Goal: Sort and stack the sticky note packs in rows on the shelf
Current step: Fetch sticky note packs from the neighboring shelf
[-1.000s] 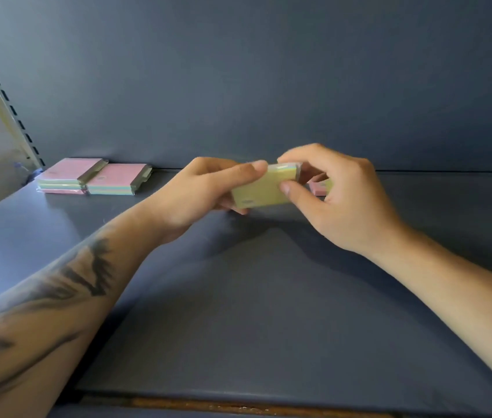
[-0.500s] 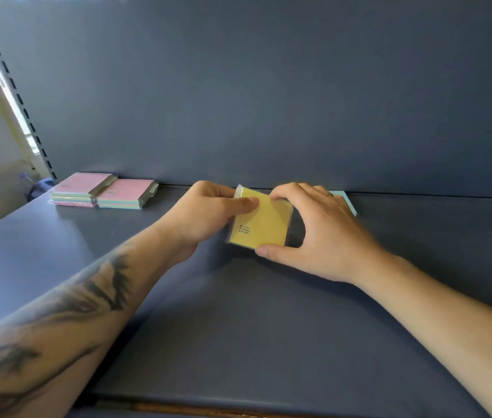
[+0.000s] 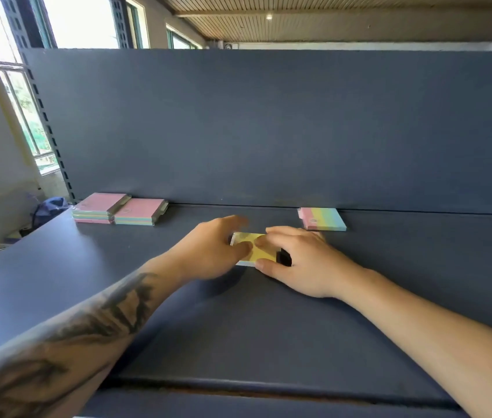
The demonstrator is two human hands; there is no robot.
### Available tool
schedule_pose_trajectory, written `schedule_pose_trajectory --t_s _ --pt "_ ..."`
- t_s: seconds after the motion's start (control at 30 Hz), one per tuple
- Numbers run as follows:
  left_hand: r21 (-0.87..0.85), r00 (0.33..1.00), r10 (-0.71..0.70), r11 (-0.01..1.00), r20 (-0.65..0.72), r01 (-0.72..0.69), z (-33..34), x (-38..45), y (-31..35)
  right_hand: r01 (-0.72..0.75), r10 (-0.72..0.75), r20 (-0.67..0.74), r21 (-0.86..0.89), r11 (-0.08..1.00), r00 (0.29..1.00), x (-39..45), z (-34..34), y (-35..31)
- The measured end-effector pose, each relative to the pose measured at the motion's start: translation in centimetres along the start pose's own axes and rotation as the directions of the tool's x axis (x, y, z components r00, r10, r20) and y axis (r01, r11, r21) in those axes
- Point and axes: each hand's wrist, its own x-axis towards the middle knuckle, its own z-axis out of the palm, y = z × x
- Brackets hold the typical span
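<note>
A dark blue shelf (image 3: 118, 282) with a tall back panel (image 3: 269, 125) fills the frame; windows (image 3: 81, 22) are seen at upper left. At centre, a yellow pack (image 3: 258, 251) is pinched flat on the shelf between the left hand (image 3: 208, 251) and right hand (image 3: 299, 260); the left fingers are blurred. Two pink-topped stacks (image 3: 118, 209) are set at the left rear, a striped pack (image 3: 323, 219) at right rear.

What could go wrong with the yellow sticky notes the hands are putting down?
The yellow pack sits in the middle of the shelf, away from the pink stacks and rainbow pack, so the row might end up uneven. Both hands, left and right, cover it, so it could slide crooked when they lift.
</note>
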Motion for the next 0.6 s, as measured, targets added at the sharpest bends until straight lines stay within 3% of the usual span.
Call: schedule_pose_trajectory --t_s 0.13,0.3,0.47,0.6 --pt "0.158 0.993 0.104 0.983 -0.056 -0.094 -0.8 -2.3 -0.2 -0.040 0.042 0.020 -0.066 0.997 0.999 -0.9 -0.7 0.0" --pt "0.302 0.987 0.161 0.940 0.024 -0.161 -1.7 -4.2 -2.1 -0.045 0.051 0.056 -0.111 0.993 0.997 -0.6 -0.9 -0.8" --pt "0.478 0.995 0.024 0.876 0.097 -0.068 -3.2 -4.7 -4.9 -0.034 0.053 0.063 -0.282 0.959 0.997 2.1 0.0 -2.8" --pt "0.427 0.992 -0.078 0.904 0.095 0.030 -3.9 -5.8 -7.4 -0.048 0.071 0.070 -0.292 0.955 0.995 5.4 0.9 -4.1"
